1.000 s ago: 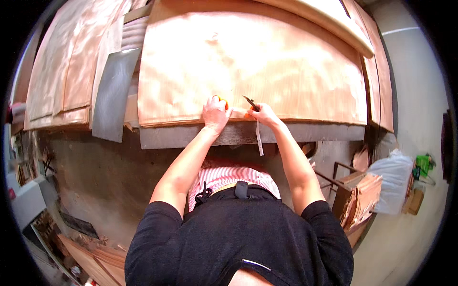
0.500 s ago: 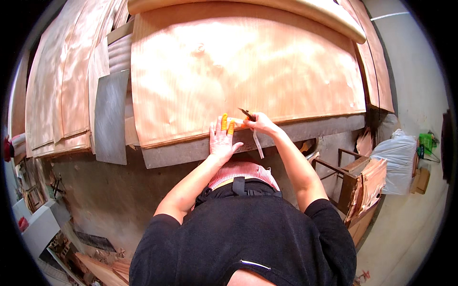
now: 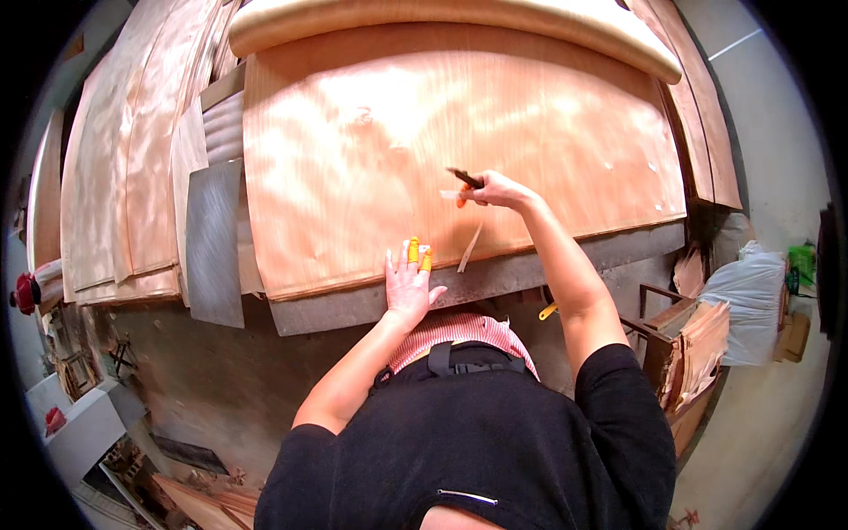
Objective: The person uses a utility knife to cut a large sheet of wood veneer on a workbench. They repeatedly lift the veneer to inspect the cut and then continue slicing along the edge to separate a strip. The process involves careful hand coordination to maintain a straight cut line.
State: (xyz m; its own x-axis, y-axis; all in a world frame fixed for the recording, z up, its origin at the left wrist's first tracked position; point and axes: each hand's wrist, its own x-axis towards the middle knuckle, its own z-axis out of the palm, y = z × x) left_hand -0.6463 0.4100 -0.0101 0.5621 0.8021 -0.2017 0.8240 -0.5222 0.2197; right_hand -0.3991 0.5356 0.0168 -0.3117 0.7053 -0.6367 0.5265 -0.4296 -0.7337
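Observation:
A large sheet of wood veneer (image 3: 353,194) lies on top of a stack before me. My left hand (image 3: 411,287) rests flat at its near edge, fingers spread, with yellow wraps on two fingers. A small whitish piece (image 3: 425,250) shows at those fingertips. Over the sheet, my right hand (image 3: 496,189) is closed round a dark, pointed, knife-like tool (image 3: 465,177). A pale, translucent scrap (image 3: 450,194) sticks out by its orange-wrapped fingertip. Below that hand a thin pale strip (image 3: 470,247) crosses the veneer edge; whether it lies there or is in the air I cannot tell.
A rolled veneer sheet (image 3: 450,22) spans the far side. More veneer stacks (image 3: 141,168) stand at left, beside a grey metal plate (image 3: 215,247). A grey slab edge (image 3: 353,311) juts out under the sheet. At right are a rack of veneer offcuts (image 3: 698,353) and a whitish plastic bag (image 3: 746,300).
My right hand has moved up and away from my left, carrying the tool over the sheet. The thin strip that hung below it now appears apart from it. My left hand stays at the edge.

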